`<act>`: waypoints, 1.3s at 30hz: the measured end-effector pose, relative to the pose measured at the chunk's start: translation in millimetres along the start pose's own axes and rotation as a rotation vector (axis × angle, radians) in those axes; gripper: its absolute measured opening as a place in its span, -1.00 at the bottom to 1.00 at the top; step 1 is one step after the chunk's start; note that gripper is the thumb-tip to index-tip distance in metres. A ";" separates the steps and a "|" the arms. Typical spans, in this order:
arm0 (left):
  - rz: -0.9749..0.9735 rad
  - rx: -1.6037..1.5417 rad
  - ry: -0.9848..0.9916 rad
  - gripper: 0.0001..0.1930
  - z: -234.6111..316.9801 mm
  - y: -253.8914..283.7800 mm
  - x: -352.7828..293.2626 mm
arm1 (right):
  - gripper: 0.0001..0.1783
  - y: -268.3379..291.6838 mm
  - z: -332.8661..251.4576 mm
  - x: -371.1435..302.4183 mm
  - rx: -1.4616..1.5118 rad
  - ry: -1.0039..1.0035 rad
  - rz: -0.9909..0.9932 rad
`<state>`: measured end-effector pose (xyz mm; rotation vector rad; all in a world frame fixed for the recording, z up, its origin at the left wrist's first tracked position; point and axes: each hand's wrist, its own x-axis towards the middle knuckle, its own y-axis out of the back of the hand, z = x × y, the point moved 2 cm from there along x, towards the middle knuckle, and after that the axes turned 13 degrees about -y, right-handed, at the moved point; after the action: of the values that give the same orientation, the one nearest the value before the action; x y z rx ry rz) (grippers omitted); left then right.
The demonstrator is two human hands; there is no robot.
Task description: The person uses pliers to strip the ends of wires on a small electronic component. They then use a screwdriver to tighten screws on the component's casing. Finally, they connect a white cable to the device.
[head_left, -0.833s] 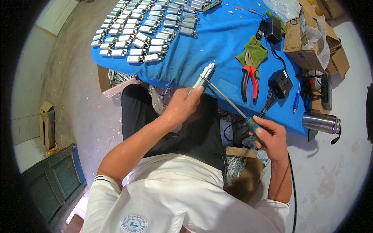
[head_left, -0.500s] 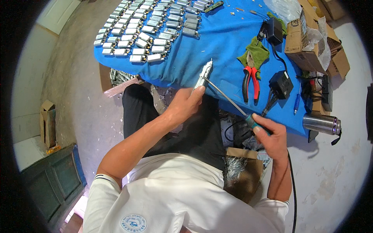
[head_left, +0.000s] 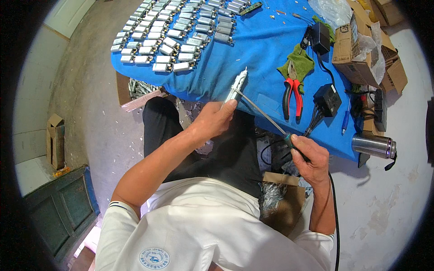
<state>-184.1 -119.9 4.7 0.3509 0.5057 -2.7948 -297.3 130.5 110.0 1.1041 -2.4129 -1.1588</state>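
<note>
My left hand [head_left: 215, 118] is closed around the lower end of a slim white casing [head_left: 238, 82], whose narrow tip points up over the table edge. In my right hand [head_left: 312, 158] is a screwdriver [head_left: 264, 115], gripped by its teal handle. Its long metal shaft slants up to the left, and the end meets the side of the casing near my left thumb. Exactly how the tip sits against the casing is too small to tell. Red-and-black pliers [head_left: 293, 92] lie on a green cloth [head_left: 304, 61] beyond my right hand.
Rows of small silver battery-like cells [head_left: 183, 34] cover the far left of the blue tablecloth [head_left: 253, 49]. At right are a black adapter [head_left: 320, 38], a black box with wires [head_left: 327, 99], a blue pen [head_left: 346, 118], a steel flask [head_left: 373, 145] and a cardboard box [head_left: 346, 49].
My right hand has shifted slightly left and down, with the screwdriver's end still at the casing. My left hand keeps its hold and has barely moved.
</note>
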 end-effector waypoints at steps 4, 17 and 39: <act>-0.011 -0.033 0.040 -0.48 -0.8 3.0 1.3 | -0.58 6.3 10.3 7.6 0.129 -0.035 -0.043; -0.052 -0.054 0.068 -0.47 1.3 5.1 2.5 | -0.59 9.8 12.2 11.0 0.175 -0.192 -0.132; -0.091 -0.093 0.111 -0.52 10.0 16.3 2.5 | -0.61 8.0 4.7 12.7 0.019 0.028 -0.023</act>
<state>-183.2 -138.8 8.0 0.4755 0.6906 -2.8380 -312.6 127.2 111.7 1.1487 -2.4005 -1.1224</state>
